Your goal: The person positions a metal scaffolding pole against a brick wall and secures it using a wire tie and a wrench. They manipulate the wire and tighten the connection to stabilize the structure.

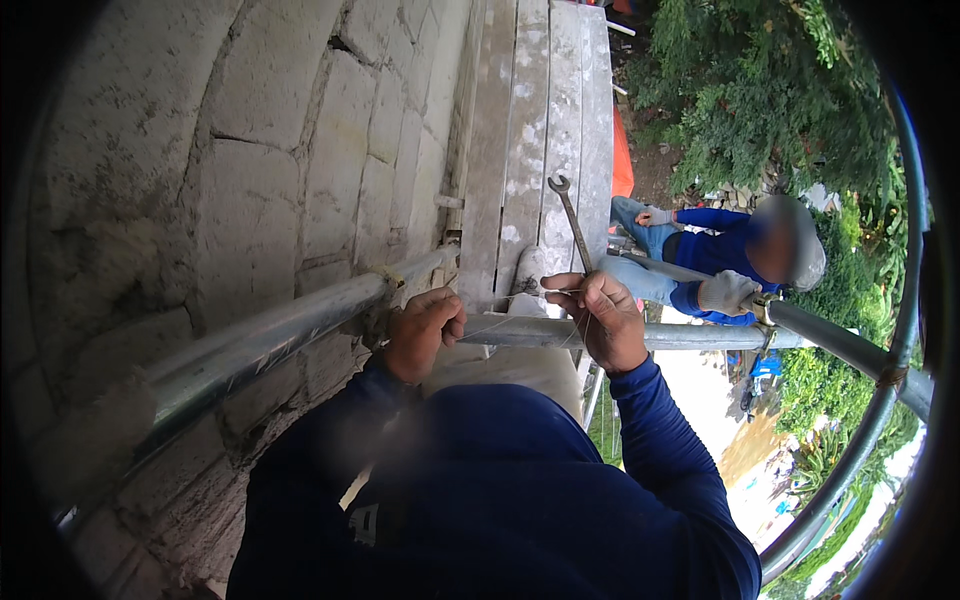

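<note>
A thin pale string or wire (492, 326) runs between my two hands in front of my body. My left hand (421, 336) is closed, its fingers curled around the strand's left end, close to the wall. My right hand (613, 322) is pinched, with the strand at its fingertips. Out of that hand a metal open-ended wrench (573, 226) points away from me, its jaw at the far end. How the fingers grip its near end is hidden. Just below and behind both hands passes a horizontal metal scaffold pipe (540, 331).
A rough block wall (265, 190) rises on the left, with a slanting pipe (300, 335) against it. Worn planks (530, 130) stretch ahead. At right, a person in blue with gloves and a pale hat (720, 250) is beside more pipes, including a curved one (912, 230).
</note>
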A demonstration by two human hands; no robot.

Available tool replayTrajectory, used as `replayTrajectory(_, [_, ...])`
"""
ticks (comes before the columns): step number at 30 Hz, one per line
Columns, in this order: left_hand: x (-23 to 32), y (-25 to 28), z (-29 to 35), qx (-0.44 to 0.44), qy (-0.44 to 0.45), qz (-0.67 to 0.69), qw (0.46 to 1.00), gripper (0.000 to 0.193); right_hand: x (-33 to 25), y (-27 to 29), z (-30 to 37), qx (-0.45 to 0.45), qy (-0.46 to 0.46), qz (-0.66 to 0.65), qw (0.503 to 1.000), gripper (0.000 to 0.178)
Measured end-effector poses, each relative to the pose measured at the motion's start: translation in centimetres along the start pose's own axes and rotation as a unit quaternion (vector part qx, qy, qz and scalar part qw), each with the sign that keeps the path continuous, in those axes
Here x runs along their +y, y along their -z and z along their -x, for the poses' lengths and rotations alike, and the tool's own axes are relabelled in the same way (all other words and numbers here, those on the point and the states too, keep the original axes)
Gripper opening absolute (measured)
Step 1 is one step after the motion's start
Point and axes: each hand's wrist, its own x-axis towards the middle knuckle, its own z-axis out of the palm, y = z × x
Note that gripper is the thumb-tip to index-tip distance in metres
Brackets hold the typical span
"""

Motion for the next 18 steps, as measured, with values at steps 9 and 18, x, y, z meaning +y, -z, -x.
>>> replayTrajectory(9, [1.9, -5.2, -2.8, 0.032, -0.056, 0.357, 0.932, 0.026, -1.6, -1.9, -2.9, -0.026, 0.036, -0.261, 0.964, 0.032])
replayTrajectory(18, [3.9, -7.1, -5.7, -0.106, -0.086, 0.399, 0.907, 0.036, -1.1, -7.2, -3.3, -0.076, 0.092, -0.087, 0.989, 0.034])
